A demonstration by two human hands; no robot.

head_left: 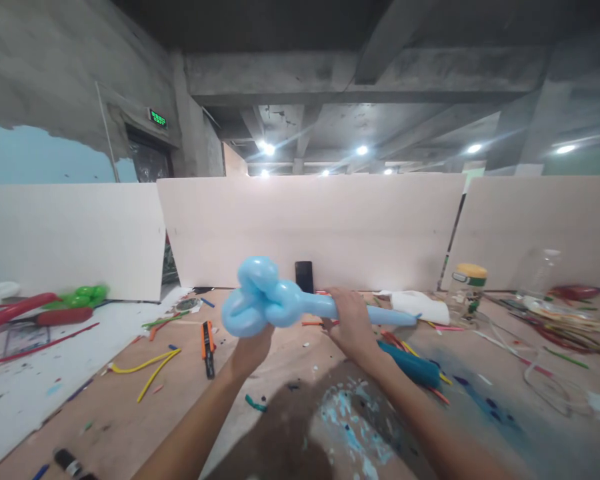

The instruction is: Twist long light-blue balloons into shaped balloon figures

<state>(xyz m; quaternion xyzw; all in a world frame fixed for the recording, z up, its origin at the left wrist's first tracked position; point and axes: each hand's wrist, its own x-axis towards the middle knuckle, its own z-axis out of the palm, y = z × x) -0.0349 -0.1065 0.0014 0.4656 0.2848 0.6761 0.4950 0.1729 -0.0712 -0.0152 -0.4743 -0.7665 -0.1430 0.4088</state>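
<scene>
A light blue balloon [286, 303], twisted into several round lobes at its left end, is held up above the table in the head view. Its straight part runs to the right and ends in a thin tip. My right hand [351, 320] is wrapped round that straight part, right of the lobes. Beneath the lobes is my left hand [257, 343]; the balloon hides its fingers, so their grip cannot be made out.
Orange-and-black cutter [207, 350] and yellow balloons [147, 365] lie left on the table [180, 413]. Behind stand a black phone [304, 276] and a white panel [310, 227]. To the right are a teal cylinder [413, 363], a white roll [425, 307] and a yellow-lidded jar [467, 290].
</scene>
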